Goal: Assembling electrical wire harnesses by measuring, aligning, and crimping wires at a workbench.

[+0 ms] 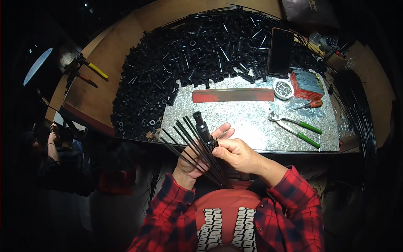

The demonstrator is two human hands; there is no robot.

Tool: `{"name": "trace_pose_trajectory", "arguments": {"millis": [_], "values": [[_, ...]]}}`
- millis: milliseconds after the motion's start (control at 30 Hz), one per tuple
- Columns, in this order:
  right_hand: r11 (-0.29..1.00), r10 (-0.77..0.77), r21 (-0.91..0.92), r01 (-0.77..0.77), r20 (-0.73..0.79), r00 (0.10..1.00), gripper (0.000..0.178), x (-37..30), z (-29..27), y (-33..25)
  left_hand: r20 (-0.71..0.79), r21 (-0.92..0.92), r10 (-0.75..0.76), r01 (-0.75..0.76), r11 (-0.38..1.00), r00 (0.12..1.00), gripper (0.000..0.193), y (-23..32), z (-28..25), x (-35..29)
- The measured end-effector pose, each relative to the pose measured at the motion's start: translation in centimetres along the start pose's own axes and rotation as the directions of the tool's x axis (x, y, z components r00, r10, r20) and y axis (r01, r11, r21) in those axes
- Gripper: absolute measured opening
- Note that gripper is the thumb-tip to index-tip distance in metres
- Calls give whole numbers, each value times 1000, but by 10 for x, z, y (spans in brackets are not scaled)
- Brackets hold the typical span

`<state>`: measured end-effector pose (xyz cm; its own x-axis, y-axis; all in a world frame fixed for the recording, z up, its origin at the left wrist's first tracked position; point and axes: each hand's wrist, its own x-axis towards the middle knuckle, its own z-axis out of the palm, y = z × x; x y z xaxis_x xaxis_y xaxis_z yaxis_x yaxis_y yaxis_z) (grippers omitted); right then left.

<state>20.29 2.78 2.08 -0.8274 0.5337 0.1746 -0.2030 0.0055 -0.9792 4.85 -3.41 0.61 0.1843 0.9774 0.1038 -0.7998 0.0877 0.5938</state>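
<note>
Two bare hands raised over the bench's near edge, together around a slim black cylindrical part (202,129) and a fan of thin black rods (189,138). Cupped behind both in the left hand (194,157), with fingers loosely closed around the bundle and upper tips reaching past the cylinder to its right. Pinched at the cylinder's lower end between thumb and forefinger of the right hand (238,155); impossible to tell what else lies inside that pinch. Tilted with its top leaning left, above the fingers; splayed across the left palm, rod ends pointing up and left.

Beyond, on the speckled bench (235,122), a small white bowl (283,98) of tiny metallic pieces, just beside a red box (301,91) filled with thin greyish strands, too fine to identify. Piled behind, within brown bench walls (100,71), a great heap of black parts (189,54). Nearer, a red-and-dark bar (233,95) set lengthwise, pincers (296,128) with green handles, their jaws toward the bowl, and an orange-handled screwdriver (310,104) close to the red box.
</note>
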Motion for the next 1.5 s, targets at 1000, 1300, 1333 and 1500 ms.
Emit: {"name": "trace_pose_trajectory", "arguments": {"millis": [1000,1300,1333,1500], "values": [[921,-169,-374,112,-122,978,26,30,32,-19,-203,764,637,-287,578,743,22,40,21,-30],[937,340,39,-348,136,930,23,32,18,-27,-44,614,426,-312,725,904,31,56,7,-30],[936,341,39,-349,136,930,23,32,18,-25,14,593,369,-305,746,929,32,59,3,-30],[937,303,130,-323,154,941,21,32,17,-10,121,663,251,-266,699,960,34,73,-10,-27]]}}
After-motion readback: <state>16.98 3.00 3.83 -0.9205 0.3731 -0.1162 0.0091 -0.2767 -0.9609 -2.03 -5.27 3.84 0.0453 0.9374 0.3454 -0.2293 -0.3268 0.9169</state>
